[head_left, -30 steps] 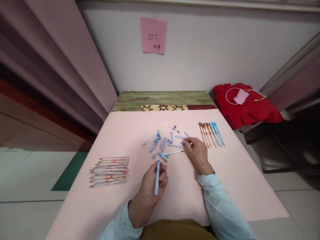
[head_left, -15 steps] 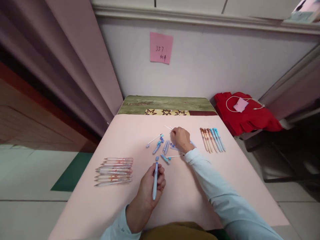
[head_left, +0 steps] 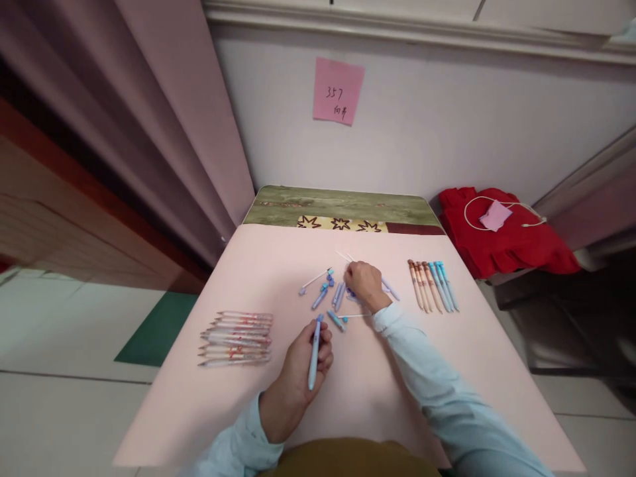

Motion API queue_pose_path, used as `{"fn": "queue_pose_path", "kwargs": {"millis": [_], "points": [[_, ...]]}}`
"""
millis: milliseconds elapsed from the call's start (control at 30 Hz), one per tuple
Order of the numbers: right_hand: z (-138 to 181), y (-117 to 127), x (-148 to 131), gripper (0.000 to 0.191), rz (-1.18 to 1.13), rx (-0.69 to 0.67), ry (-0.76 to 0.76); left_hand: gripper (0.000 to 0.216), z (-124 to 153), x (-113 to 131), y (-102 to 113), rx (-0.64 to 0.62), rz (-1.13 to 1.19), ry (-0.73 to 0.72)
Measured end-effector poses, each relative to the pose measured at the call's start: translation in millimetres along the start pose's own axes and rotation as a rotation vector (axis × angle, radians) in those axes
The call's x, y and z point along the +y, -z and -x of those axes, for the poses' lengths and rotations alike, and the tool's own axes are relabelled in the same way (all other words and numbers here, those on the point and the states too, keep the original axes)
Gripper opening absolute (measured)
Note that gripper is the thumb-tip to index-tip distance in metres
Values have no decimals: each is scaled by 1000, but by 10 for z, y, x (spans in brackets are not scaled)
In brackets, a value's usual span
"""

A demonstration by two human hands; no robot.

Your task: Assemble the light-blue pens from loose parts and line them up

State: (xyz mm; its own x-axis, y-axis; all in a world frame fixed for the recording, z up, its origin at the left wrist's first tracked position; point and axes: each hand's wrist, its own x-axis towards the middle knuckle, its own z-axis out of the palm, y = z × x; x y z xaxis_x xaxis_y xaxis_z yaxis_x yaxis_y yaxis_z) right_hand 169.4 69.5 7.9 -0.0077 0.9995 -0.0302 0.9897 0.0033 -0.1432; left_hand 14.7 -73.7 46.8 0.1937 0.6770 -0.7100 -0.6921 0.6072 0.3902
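Observation:
My left hand (head_left: 303,368) is closed around a light blue pen barrel (head_left: 315,358), held tilted above the near part of the table, its blue end pointing away from me. Farther off, my right hand (head_left: 366,283) reaches down among loose pen parts with its fingers pinched together; what they hold is hidden. Thin white refills (head_left: 342,256) lie just beyond those fingertips. Between the hands are purple barrels (head_left: 338,297), a blue-and-purple piece (head_left: 336,320), another white refill (head_left: 315,278) and small blue caps (head_left: 330,281).
Several clear pens with reddish prints (head_left: 237,339) lie in a stack at the left. Brown and blue pens (head_left: 433,286) form a row at the right. A red cloth (head_left: 536,245) with a white cable sits beyond the right edge of the pale table (head_left: 397,397).
The view has swung slightly left. My right hand has drawn a little nearer to me among the parts. My left hand still holds the barrel, its blue end now overlapping the small blue piece beyond it.

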Motion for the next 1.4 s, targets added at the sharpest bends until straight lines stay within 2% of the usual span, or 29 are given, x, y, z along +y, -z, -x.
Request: {"fn": "queue_pose_path", "kwargs": {"millis": [100,200,333,433,567,633,700,867,1000,1067,1167,1300,1400], "points": [[178,52,46,24,-89,56,28,15,-4,-22,8,21,2,30],[525,101,75,21,-350,149,61,16,-19,3,14,21,18,37],[1126,100,109,23,-771,133,91,16,-87,125,-26,-1,68,-13],[1397,46,301,26,-840,111,3,19,-120,211,-57,-24,88,-17],[1358,21,747,29,-621,241,-233,17,-90,192,-41,-25,63,-85],[1247,47,883,27,-505,245,-220,15,-65,135,-25,-11,2,-9],[1132,72,900,23,-437,210,-160,15,-46,90,-18,-3,-18,45],[968,22,732,24,-340,159,-83,14,-19,99,13,-7,-60,39],[957,-45,736,22,-365,170,-80,16,-8,58,68,88,-158,89],[977,-40,759,19,-445,198,-93,16,-10,7,71,131,-186,109],[1047,19,744,17,-730,219,-148,17,-11,-60,37,94,-196,127],[1189,128,645,32,-1283,135,-205,17,6,-92,-13,32,-206,142],[1278,171,592,37,-1466,79,-262,17,22,-98,-12,29,-211,151]]}}
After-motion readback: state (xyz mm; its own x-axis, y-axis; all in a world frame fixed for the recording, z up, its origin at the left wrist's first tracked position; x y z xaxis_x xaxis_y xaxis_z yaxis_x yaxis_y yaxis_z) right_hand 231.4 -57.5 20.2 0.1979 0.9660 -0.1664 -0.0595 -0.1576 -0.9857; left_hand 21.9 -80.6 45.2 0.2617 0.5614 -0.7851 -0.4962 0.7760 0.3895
